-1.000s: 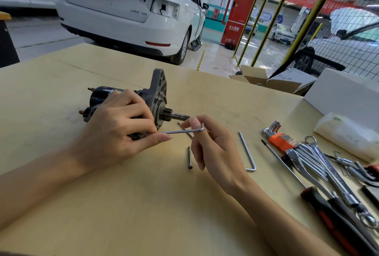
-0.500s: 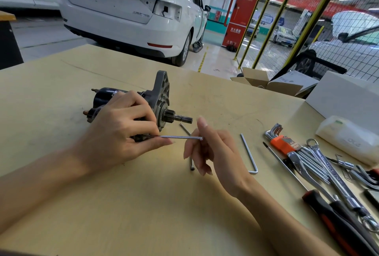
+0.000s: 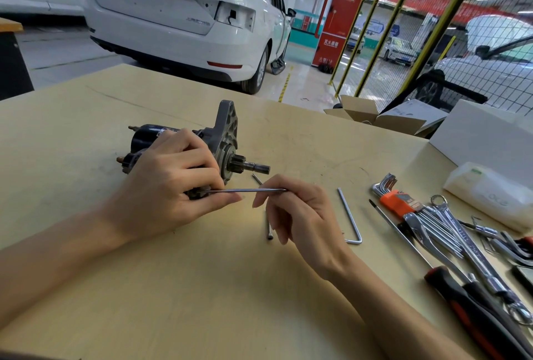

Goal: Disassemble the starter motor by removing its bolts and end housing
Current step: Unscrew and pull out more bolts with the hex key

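Starter motor lies on its side on the tabletop, left of centre and nearer the far edge, its grey end housing standing upright at the right end and the pinion shaft sticking out to the right. Left hand wraps over the motor body from the near side, fingers curled round it, thumb stretched out along the table under the tool. Right hand sits just right of the motor, fingertips pinching the right end of a thin hex key; the key runs level, its left tip meeting the lower face of the motor by the left fingers. Whether the tip is seated in a bolt head cannot be told. One long loose bolt lies on the table below the right fingers, partly hidden by them; a second shows between the shaft and the key. A larger L-shaped hex key lies apart, to the right of the right hand. Along the right edge: hex key set in an orange holder, combination wrenches, a screwdriver with a black and red handle. White foam block and white box near the far right corner. White sedan on the workshop floor beyond the table.
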The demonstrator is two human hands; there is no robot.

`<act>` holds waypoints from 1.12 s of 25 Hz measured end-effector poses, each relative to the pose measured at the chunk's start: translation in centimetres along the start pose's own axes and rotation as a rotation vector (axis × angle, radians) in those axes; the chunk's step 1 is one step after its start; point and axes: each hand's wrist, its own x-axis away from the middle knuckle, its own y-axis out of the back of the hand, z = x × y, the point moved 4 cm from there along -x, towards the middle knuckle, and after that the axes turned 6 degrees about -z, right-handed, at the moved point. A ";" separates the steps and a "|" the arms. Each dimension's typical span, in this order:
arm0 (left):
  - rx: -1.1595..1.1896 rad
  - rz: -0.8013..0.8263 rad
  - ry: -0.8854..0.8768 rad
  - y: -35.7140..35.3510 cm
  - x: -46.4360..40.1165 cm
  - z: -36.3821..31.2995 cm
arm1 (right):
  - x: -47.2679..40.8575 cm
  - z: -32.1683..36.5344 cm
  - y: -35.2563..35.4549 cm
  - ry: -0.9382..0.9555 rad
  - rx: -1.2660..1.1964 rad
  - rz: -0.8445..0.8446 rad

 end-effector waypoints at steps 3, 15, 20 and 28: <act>0.009 -0.005 0.002 0.1 -0.1 0.0 | 0.0 -0.1 0.1 0.011 0.052 -0.006; 0.009 -0.033 0.007 0.0 -0.1 -0.2 | -0.4 -0.3 1.0 -0.100 0.121 -0.184; -0.010 -0.025 -0.001 0.0 -0.1 -0.1 | 0.0 0.6 0.3 -0.023 -0.036 -0.027; 0.020 -0.025 0.014 0.0 -0.1 -0.1 | 0.0 0.6 0.0 0.038 -0.078 -0.010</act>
